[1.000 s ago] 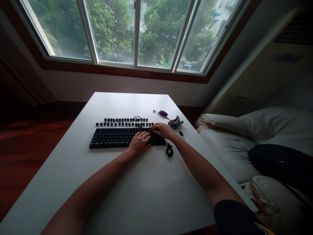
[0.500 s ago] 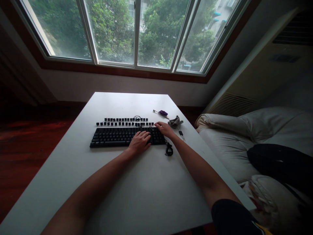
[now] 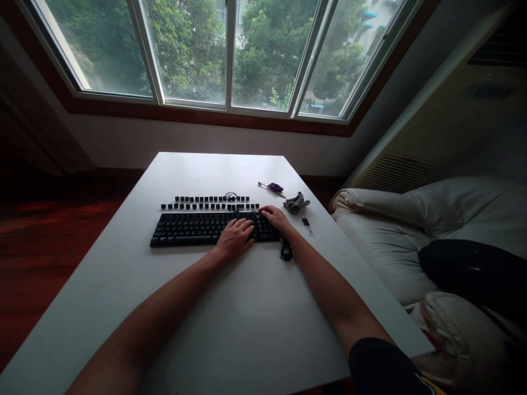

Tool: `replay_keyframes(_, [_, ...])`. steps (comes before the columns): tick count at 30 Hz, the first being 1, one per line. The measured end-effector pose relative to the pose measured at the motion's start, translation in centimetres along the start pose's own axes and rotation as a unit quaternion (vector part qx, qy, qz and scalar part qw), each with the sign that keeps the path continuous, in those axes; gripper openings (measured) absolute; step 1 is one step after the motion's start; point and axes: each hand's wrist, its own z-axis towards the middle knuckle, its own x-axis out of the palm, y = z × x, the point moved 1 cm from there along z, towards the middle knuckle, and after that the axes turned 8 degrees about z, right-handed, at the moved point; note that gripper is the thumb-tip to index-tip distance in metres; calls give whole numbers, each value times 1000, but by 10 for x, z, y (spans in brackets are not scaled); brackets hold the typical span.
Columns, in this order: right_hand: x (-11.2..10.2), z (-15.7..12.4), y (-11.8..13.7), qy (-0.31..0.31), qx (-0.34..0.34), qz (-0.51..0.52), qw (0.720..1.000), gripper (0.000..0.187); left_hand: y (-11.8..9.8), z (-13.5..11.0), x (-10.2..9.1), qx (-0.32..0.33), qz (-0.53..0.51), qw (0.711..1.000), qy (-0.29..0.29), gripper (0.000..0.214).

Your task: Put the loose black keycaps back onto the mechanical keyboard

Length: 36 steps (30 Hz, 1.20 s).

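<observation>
A black keyboard (image 3: 193, 226) lies lengthwise on the white table. My left hand (image 3: 235, 237) rests palm down on its right half, fingers laid out over the keys. At the keyboard's top right corner is my right hand (image 3: 276, 218), its fingers drawn together and bent down over the number pad side. Whatever is under those fingertips is too small to make out. Just behind the keyboard, loose black keycaps (image 3: 195, 206) stand in two rows, the nearer row ending close to my right fingertips.
Right of the keyboard lie a crumpled grey cloth (image 3: 295, 203), a small tool with a dark handle (image 3: 305, 222) and a purple object (image 3: 275, 187) beside a thin stick. A coiled black cable (image 3: 286, 250) sits by my right wrist. A pale sofa (image 3: 370, 241) borders the table's right side.
My right fingertips have shifted very slightly at the keyboard's top right corner. The left hand stays in place, and the whole view has tilted a little.
</observation>
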Motion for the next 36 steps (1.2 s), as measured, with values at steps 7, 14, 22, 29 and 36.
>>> replay_keyframes(7, [-1,-4,5,-6,-7,-9,1000,24,-2,2,-4,4,-1,1000,0,37])
replay_keyframes(14, [7,-2,11,-11,-34,-85,996,28,-3,2,-5,4,-2,1000,0,36])
replay_keyframes(22, [9,1,12,-7,-18,-112,993,24,-3,3,-4,6,-1,1000,-2,36])
replay_keyframes(29, [5,2,14,-21,14,-74,997,22,-1,2,0,5,2,1000,-3,39])
replay_keyframes(36, [-5,25,17,-17,37,-121,992,24,2,1,1,6,-5,1000,-5,39])
